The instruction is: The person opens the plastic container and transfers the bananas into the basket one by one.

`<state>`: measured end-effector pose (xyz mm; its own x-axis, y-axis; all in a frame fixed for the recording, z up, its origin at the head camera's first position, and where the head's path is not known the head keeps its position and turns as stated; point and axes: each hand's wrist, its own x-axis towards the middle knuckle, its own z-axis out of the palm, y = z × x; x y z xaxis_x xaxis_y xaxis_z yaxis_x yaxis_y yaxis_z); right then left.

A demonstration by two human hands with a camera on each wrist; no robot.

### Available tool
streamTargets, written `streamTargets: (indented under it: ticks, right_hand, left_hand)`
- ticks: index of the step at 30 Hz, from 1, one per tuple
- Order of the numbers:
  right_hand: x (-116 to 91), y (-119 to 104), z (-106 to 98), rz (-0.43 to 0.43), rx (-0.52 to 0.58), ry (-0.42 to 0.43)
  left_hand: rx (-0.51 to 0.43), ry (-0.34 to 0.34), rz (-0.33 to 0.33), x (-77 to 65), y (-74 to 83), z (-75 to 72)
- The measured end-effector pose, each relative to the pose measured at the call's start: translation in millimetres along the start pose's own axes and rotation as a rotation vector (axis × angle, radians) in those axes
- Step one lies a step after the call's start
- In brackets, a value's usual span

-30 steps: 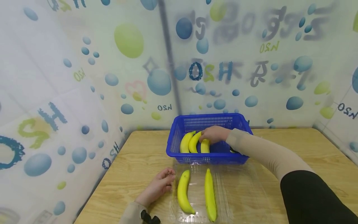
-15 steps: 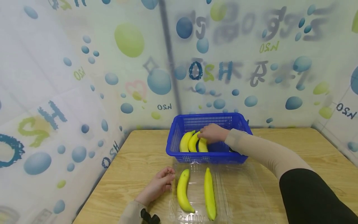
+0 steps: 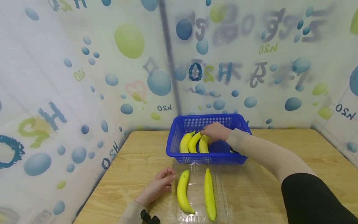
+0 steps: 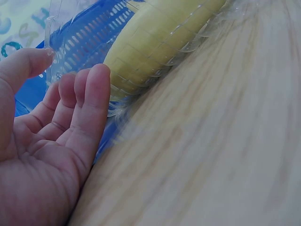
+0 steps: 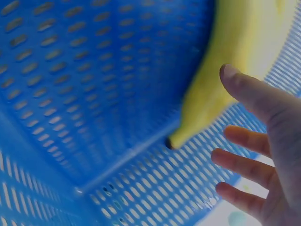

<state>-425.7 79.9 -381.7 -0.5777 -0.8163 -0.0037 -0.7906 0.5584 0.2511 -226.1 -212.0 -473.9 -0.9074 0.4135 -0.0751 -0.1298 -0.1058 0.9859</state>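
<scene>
In the head view, several yellow bananas lie in a blue plastic basket [image 3: 212, 159] at the back. My right hand [image 3: 216, 132] is inside the basket at the upper end of the rightmost banana [image 3: 204, 145]. In the right wrist view its fingers are spread, and the thumb [image 5: 237, 80] overlaps a banana [image 5: 202, 110]. Nearer me, a clear plastic clamshell box [image 3: 195, 186] holds a curved banana [image 3: 183, 193] and a straighter banana [image 3: 209, 196]. My left hand [image 3: 160, 184] rests at the box's left edge, fingers loosely bent, fingertips right at its wall.
The wooden table [image 3: 134, 165] backs onto a curtain [image 3: 131, 71] printed with bubbles and letters. The box's clear lid lies out to the right, before the basket. A dark band [image 3: 150, 217] is strapped around my left wrist.
Inside the basket, the rightmost banana has shifted slightly left toward the others. My right hand went left with it, then drew back a little to the right. My left hand stays put.
</scene>
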Motion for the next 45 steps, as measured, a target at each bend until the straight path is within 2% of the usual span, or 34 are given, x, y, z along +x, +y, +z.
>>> streamTargets:
  ticks: [3,9,14,19,25,30,34,39,45]
  right_hand:
    - [-7,1,-15,0.047,0.060,-0.006]
    - [-22,2,-57,0.104,0.174,0.042]
    - [-41,-7,-88,0.084,0.248,0.117]
    - [-66,-29,-103,0.017,0.321,0.203]
    - [-97,-71,-98,-0.087,0.384,0.259]
    - [-114,-108,-89,-0.197,0.448,0.215]
    - [-121,-130,-77,-0.244,0.519,0.162]
    - [-122,-148,-63,-0.285,0.558,0.107]
    - [-122,-153,-54,-0.268,0.536,0.078]
  left_hand:
    - [-0.001,0.000,0.000,-0.7,-1.4,0.4]
    - [0.006,0.013,0.008,-2.6,0.5,-1.1]
    - [0.009,0.006,0.016,-4.4,3.1,-2.6]
    - [0.012,0.004,0.007,-4.8,4.0,-4.0]
    - [0.019,0.013,0.002,-2.4,5.2,-5.0]
    - [0.017,0.017,0.010,-2.3,5.4,-4.1]
    - [0.017,0.018,0.012,-1.8,4.9,-3.3]
    - [0.013,-0.001,0.016,-0.1,2.6,-2.4]
    - [0.009,-0.016,0.017,0.1,-0.3,-0.4]
